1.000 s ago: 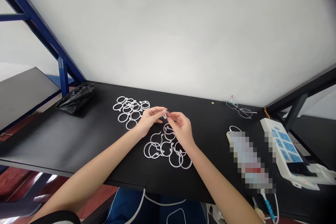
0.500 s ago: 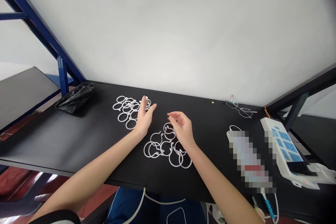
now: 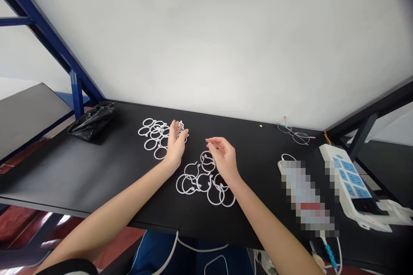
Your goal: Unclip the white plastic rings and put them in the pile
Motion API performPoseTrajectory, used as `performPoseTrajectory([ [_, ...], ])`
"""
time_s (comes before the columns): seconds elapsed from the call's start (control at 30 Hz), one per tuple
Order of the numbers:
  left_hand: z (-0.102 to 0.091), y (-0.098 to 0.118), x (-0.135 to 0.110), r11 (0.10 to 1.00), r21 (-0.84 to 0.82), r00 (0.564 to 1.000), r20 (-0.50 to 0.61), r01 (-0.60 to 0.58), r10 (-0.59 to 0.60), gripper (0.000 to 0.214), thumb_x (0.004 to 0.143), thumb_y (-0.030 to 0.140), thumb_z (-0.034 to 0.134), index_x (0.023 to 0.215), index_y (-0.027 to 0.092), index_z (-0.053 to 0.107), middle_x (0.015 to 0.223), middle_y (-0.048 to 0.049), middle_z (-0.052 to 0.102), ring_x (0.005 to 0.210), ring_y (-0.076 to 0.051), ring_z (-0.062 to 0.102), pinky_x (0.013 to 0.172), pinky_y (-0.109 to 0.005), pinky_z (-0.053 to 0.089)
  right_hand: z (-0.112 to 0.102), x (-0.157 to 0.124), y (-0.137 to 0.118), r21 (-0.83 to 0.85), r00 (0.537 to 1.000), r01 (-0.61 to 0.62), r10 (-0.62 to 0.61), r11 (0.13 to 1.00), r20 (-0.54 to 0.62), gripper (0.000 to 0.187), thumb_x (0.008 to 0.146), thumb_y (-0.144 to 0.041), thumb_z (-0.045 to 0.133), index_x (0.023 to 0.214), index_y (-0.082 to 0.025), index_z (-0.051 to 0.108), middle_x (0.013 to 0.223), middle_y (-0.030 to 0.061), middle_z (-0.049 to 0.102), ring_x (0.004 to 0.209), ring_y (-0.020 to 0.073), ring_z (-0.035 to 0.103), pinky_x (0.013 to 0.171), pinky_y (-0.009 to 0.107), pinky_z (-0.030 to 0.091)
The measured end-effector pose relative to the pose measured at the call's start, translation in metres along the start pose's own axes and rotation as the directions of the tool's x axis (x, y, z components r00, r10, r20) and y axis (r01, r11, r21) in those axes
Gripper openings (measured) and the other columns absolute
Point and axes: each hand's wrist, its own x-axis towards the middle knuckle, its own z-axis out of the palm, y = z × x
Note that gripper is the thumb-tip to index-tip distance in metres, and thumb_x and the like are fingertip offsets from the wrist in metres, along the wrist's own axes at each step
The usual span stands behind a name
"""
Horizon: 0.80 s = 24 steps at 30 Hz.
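Note:
My left hand is over the right side of a cluster of white plastic rings, its fingers stretched and its thumb apart. It hides part of that cluster, and a few rings show just behind its fingers. My right hand hovers beside a second, looser pile of white rings, thumb and fingertips drawn together with nothing visible between them. Several rings in this nearer pile have a gap with small catches at the ends. Those in the far cluster look closed, each with a small knob.
A crumpled black plastic bag lies at the left of the black table. On the right are eyeglasses, a blurred-out phone with a cable, and a white power strip. A white wall rises behind.
My left hand has shifted slightly left and down, its fingers now lower over the far cluster. A ring by its fingertips is lower. My right hand has hardly moved.

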Motion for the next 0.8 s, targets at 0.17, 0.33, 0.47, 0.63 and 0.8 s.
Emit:
performPoseTrajectory([
  [0.17,-0.001,0.001,-0.002,0.99,0.068,0.991,0.057,-0.121,0.118,0.051,0.081,0.022,0.058,0.13,0.028,0.047,0.15,-0.0081,0.042,0.139,-0.026,0.039,0.107,-0.041,0.042,-0.005,0.003,0.001,-0.161,0.989,0.077,-0.097,0.984,-0.115,0.011,0.083,-0.026,0.059,0.091,-0.022,0.068,0.103,0.0074,0.072,0.104,0.0253,0.066,0.098,0.046,0.047],
  [0.33,-0.001,0.005,-0.005,0.959,0.108,0.924,0.312,-0.264,0.219,0.04,0.063,0.007,0.045,0.096,0.019,0.063,0.105,-0.0052,0.069,0.112,-0.022,0.06,0.106,-0.042,0.041,-0.014,0.006,0.007,-0.258,0.968,0.007,-0.071,0.966,-0.241,0.02,0.079,-0.018,0.054,0.093,-0.022,0.067,0.118,0.0084,0.068,0.118,0.0288,0.058,0.101,0.049,0.041],
  [0.47,0.0,0.002,-0.006,0.963,0.126,0.863,0.482,-0.238,0.15,0.039,0.057,0.004,0.043,0.085,0.017,0.066,0.089,-0.0041,0.07,0.095,-0.02,0.065,0.097,-0.039,0.046,-0.016,0.009,0.012,-0.2,0.967,-0.003,-0.048,0.98,-0.25,0.024,0.076,-0.016,0.052,0.094,-0.022,0.067,0.118,0.0083,0.068,0.118,0.0286,0.058,0.099,0.047,0.044],
  [0.63,0.001,-0.005,-0.007,0.974,0.155,0.72,0.694,-0.163,0.01,0.039,0.062,0.003,0.044,0.093,0.016,0.064,0.083,-0.0034,0.069,0.082,-0.017,0.066,0.081,-0.033,0.051,-0.012,0.01,0.013,-0.061,0.977,0.058,-0.07,0.996,-0.202,0.02,0.075,-0.015,0.053,0.089,-0.02,0.067,0.108,0.008,0.071,0.11,0.0256,0.064,0.102,0.045,0.045],
  [0.8,0.0,-0.004,-0.013,0.93,0.22,0.643,0.765,-0.294,0.022,0.038,0.07,0.0,0.044,0.1,0.015,0.062,0.09,-0.004,0.068,0.088,-0.016,0.066,0.086,-0.033,0.051,-0.013,0.008,0.01,-0.196,0.952,0.115,-0.165,0.974,-0.259,0.024,0.075,-0.013,0.047,0.089,-0.02,0.065,0.111,0.0076,0.071,0.11,0.0251,0.063,0.101,0.046,0.044],
])
